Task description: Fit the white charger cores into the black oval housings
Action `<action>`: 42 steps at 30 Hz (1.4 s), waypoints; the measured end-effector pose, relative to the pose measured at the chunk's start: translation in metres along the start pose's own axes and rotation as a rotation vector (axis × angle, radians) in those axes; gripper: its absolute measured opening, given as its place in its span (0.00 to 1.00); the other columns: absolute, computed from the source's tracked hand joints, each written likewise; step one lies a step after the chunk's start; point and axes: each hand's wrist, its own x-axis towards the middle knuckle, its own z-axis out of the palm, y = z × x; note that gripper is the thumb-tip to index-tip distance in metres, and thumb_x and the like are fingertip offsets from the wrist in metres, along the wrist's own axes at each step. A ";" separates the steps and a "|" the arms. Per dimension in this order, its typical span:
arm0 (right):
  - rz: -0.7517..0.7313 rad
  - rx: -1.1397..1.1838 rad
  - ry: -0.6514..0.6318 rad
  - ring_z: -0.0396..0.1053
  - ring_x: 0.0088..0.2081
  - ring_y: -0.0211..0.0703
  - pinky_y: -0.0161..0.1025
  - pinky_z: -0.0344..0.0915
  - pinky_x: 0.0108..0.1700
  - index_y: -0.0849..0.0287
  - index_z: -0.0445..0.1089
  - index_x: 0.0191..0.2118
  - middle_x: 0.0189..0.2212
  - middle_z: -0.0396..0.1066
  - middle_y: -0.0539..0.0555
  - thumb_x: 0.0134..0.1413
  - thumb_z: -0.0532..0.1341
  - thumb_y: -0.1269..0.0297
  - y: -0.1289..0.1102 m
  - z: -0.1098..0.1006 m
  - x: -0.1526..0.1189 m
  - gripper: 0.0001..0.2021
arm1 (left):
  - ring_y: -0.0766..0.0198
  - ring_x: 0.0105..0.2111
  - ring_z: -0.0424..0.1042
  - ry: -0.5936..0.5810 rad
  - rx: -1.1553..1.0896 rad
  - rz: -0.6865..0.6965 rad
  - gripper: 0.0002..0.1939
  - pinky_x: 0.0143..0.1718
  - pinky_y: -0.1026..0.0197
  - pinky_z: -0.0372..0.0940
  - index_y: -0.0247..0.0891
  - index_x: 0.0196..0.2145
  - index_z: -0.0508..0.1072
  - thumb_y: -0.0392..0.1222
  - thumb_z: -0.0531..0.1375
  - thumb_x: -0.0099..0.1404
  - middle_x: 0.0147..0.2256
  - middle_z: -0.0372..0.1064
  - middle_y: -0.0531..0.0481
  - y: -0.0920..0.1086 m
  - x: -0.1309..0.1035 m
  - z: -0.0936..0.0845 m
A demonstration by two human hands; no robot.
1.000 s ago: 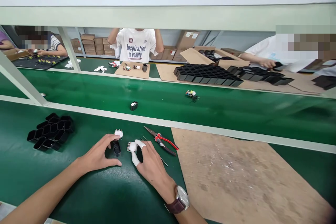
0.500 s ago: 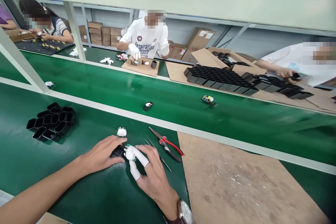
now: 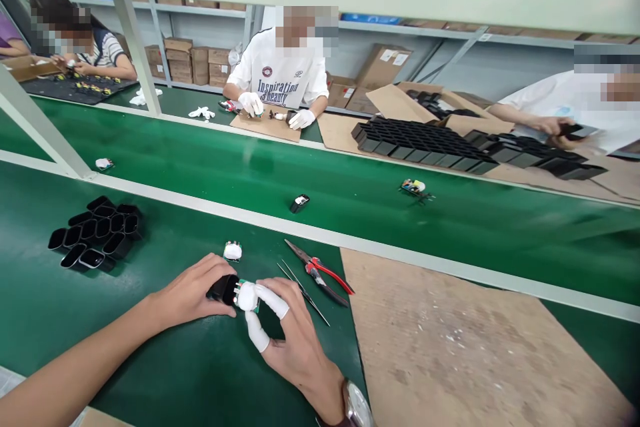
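Note:
My left hand is closed around a black plastic housing, its open end turned to the right. Between thumb and forefinger, both in white finger cots, my right hand grips a small circuit board topped with a white blob. The board's left end is right at the mouth of the housing; whether it is inside I cannot tell. Just beyond my left fingers lies a second white-topped circuit board. Tweezers and red-handled pliers rest to the right of my hands.
Several black housings stand grouped at the left. A cardboard sheet covers the right of the bench. Past a pale rail, a green belt carries a filled housing and boards. Co-workers sit opposite, near rows of black housings.
The housing in my left hand has come up level, its mouth now facing the board in my right hand. Items on the belt have shifted right. The co-worker opposite has lowered a gloved hand.

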 end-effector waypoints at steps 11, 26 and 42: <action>-0.085 -0.066 -0.040 0.70 0.52 0.56 0.55 0.76 0.49 0.59 0.63 0.63 0.53 0.72 0.65 0.60 0.64 0.80 -0.004 0.001 -0.003 0.27 | 0.52 0.45 0.71 0.081 0.224 0.117 0.23 0.47 0.51 0.72 0.40 0.58 0.66 0.48 0.66 0.72 0.50 0.71 0.40 0.008 0.000 0.005; -0.066 -0.111 -0.140 0.71 0.49 0.55 0.53 0.77 0.46 0.56 0.67 0.55 0.51 0.72 0.62 0.64 0.62 0.75 -0.005 0.004 -0.002 0.16 | 0.51 0.45 0.72 0.037 0.204 0.138 0.22 0.49 0.47 0.73 0.40 0.60 0.65 0.51 0.62 0.74 0.51 0.71 0.39 0.004 -0.004 0.015; -0.030 -0.068 -0.305 0.70 0.56 0.56 0.54 0.74 0.51 0.56 0.72 0.52 0.54 0.72 0.61 0.69 0.62 0.64 -0.007 0.002 0.007 0.09 | 0.54 0.45 0.74 -0.083 -0.114 -0.015 0.18 0.47 0.54 0.73 0.41 0.55 0.72 0.44 0.67 0.70 0.46 0.75 0.43 0.010 0.002 0.014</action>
